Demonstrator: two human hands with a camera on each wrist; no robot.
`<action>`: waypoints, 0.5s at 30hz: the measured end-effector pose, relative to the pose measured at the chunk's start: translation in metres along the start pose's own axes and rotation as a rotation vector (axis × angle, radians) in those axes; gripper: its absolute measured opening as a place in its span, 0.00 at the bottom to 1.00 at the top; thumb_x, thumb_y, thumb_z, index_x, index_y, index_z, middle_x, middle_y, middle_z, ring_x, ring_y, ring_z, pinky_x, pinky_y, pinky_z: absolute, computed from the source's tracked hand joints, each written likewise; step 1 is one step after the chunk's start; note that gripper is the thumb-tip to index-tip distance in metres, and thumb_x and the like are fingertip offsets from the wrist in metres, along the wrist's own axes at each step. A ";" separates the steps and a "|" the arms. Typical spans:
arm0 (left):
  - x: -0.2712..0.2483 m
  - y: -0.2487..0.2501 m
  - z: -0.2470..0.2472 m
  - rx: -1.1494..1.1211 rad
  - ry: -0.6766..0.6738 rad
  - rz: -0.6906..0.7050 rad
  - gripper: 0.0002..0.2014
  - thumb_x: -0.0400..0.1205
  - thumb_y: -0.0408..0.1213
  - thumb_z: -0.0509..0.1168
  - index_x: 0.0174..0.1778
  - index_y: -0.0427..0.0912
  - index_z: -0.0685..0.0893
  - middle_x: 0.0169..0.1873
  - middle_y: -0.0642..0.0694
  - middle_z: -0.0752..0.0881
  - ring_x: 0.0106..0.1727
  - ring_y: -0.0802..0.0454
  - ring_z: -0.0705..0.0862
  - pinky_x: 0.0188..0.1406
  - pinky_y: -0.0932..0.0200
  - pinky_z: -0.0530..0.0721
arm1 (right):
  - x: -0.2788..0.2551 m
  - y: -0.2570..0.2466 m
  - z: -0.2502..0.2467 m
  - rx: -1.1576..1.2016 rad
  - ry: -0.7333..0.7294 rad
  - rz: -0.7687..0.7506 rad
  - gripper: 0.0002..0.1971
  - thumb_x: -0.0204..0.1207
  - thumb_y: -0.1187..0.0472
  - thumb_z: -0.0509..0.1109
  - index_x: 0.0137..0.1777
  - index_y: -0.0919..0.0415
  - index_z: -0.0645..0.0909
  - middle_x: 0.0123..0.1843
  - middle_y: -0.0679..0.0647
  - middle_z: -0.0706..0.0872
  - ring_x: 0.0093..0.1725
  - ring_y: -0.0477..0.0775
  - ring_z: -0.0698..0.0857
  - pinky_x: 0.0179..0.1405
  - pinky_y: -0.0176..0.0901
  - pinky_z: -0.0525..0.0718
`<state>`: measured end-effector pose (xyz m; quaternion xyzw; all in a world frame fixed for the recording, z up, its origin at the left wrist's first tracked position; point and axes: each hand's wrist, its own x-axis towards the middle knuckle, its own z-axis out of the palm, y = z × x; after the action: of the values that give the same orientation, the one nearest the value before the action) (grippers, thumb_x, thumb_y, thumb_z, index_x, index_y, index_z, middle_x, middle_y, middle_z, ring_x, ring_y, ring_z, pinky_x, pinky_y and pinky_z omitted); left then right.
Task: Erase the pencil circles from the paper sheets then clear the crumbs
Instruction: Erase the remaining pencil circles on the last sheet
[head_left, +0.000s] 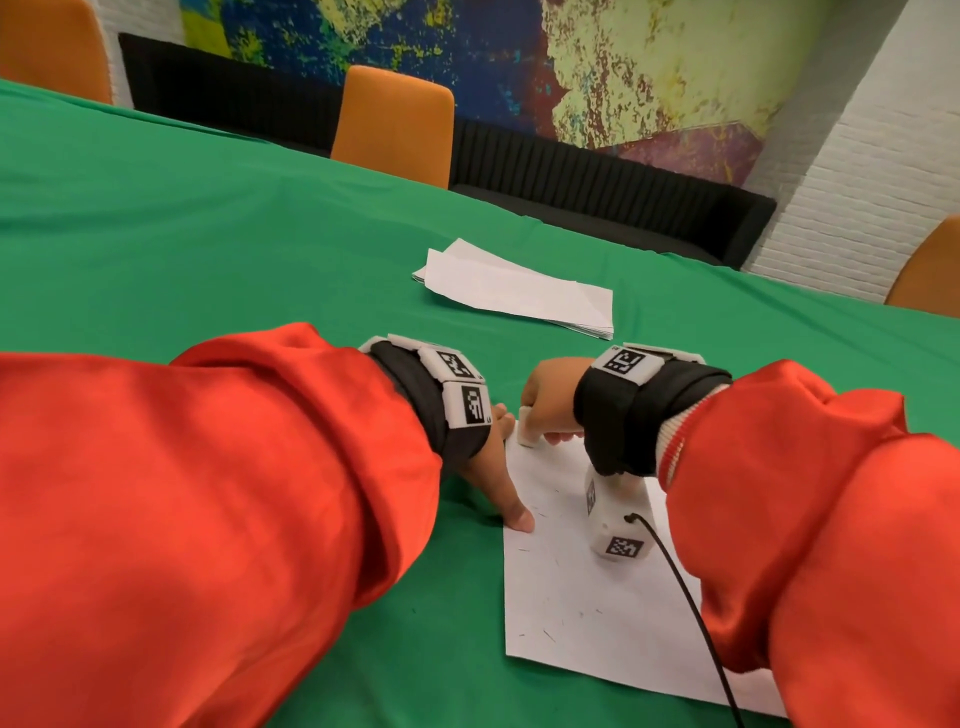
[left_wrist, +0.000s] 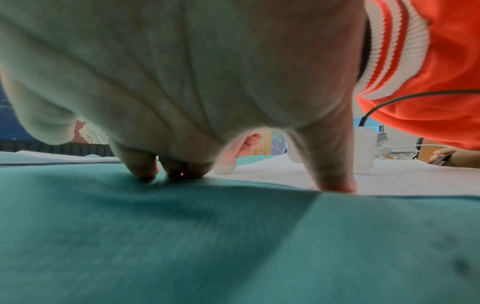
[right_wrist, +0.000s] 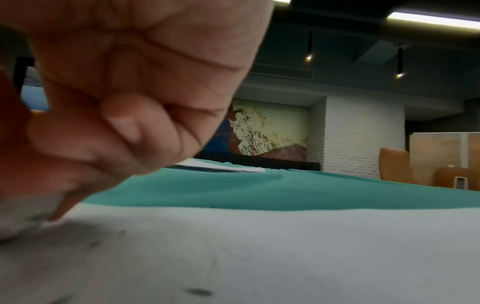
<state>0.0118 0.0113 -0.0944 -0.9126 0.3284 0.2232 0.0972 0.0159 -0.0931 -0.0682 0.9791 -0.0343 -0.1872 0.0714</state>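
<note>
On green cloth (head_left: 208, 234), right hand (head_left: 550, 400) gripped eraser (head_left: 527, 428) at paper sheet's (head_left: 597, 597) far-left corner; left hand (head_left: 488, 467) spread, thumb pinning left edge.

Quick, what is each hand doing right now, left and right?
Left hand: open, fingers pressing on the cloth and the sheet edge.
Right hand: holding the eraser against the sheet.

sheet (head_left: 582, 587) near, paper stack (head_left: 519, 291) behind
</note>
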 end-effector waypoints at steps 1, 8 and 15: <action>0.000 0.000 0.000 0.000 -0.002 -0.003 0.54 0.76 0.65 0.63 0.83 0.39 0.37 0.83 0.44 0.40 0.84 0.49 0.43 0.79 0.48 0.43 | 0.001 0.000 -0.001 -0.003 0.000 -0.004 0.07 0.76 0.58 0.67 0.41 0.58 0.84 0.30 0.48 0.81 0.29 0.46 0.77 0.31 0.33 0.75; -0.001 0.002 0.000 -0.032 0.035 0.019 0.52 0.76 0.62 0.65 0.84 0.41 0.41 0.83 0.45 0.47 0.83 0.50 0.49 0.78 0.50 0.48 | 0.003 -0.001 -0.001 0.011 -0.002 -0.028 0.06 0.75 0.59 0.66 0.40 0.58 0.83 0.29 0.47 0.80 0.31 0.46 0.78 0.31 0.33 0.75; 0.001 0.002 0.001 -0.061 0.023 0.017 0.52 0.76 0.62 0.66 0.84 0.42 0.40 0.83 0.45 0.45 0.83 0.50 0.46 0.78 0.49 0.45 | 0.006 -0.002 -0.004 0.025 0.020 -0.006 0.11 0.76 0.60 0.66 0.52 0.64 0.87 0.39 0.52 0.84 0.39 0.50 0.80 0.35 0.36 0.76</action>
<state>0.0105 0.0095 -0.0952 -0.9149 0.3303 0.2233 0.0636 0.0230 -0.0915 -0.0674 0.9819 -0.0328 -0.1771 0.0589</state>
